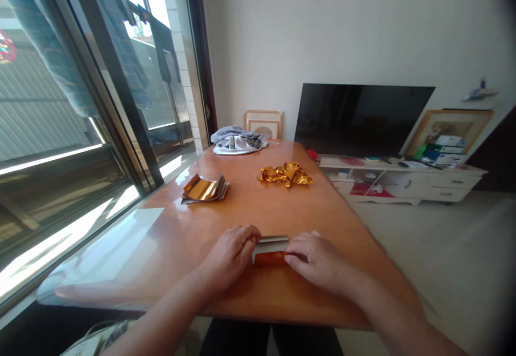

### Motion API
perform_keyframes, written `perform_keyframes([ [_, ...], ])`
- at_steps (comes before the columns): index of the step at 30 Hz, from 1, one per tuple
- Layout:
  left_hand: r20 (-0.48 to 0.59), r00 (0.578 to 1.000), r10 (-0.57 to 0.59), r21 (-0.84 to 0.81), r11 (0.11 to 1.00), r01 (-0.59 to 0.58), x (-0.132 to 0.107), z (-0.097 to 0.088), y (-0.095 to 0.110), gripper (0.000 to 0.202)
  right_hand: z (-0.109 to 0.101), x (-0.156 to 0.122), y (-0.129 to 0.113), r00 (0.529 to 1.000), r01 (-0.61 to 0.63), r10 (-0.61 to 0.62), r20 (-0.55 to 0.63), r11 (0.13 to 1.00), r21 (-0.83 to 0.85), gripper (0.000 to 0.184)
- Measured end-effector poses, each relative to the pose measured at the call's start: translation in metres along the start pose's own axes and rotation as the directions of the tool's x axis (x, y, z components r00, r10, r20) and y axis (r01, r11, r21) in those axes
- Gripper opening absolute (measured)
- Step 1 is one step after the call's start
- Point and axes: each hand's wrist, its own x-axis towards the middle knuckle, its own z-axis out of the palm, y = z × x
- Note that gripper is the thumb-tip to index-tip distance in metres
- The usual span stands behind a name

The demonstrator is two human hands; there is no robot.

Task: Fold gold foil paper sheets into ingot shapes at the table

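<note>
Between my hands lies a sheet of gold foil paper (271, 258), its pale inner side facing up and its near edge turned up to show the orange-gold foil. Its far edge is raised too. My left hand (234, 254) closes its fingers on the left end of the sheet. At the right end, my right hand (316, 259) pinches the near folded edge between thumb and fingers. Farther left on the table is a stack of gold foil sheets (203, 189), curled at the edges. Beyond my right hand sits a pile of shiny gold foil pieces (286, 175), folded or crumpled.
The brown wooden table (250, 211) stretches away from me. At its far end rests a heap of grey cloth (237, 141). Glass sliding doors (121, 76) run along the left. A television (363, 119) stands on a white cabinet (419, 184) at the right.
</note>
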Motion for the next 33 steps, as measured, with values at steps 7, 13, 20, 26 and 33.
perform_keyframes([
  [7, 0.061, 0.997, 0.035, 0.1, 0.994, -0.041, 0.002, -0.004, 0.0, 0.039, -0.003, 0.005, -0.002, 0.999, -0.053, 0.053, -0.005, 0.998, 0.043, 0.015],
  [13, 0.11, 0.993, 0.039, 0.121, 0.991, -0.052, 0.003, 0.0, -0.002, 0.038, -0.002, 0.012, 0.002, 0.99, -0.139, 0.139, 0.012, 0.981, 0.133, 0.012],
  [20, 0.067, 0.998, -0.006, 0.185, 0.983, -0.007, 0.005, 0.017, -0.01, 0.02, 0.003, 0.018, 0.005, 0.978, -0.208, 0.21, 0.005, 0.97, 0.129, 0.009],
  [26, 0.081, 0.997, -0.006, 0.235, 0.972, -0.014, 0.006, 0.027, -0.012, 0.017, 0.016, 0.016, 0.009, 0.964, -0.187, 0.187, -0.192, 0.982, 0.018, 0.011],
  [33, 0.084, 0.996, 0.007, 0.245, 0.969, -0.028, 0.005, 0.028, -0.01, 0.026, 0.017, 0.004, 0.004, 0.955, 0.028, -0.077, -0.288, 0.985, -0.172, 0.01],
])
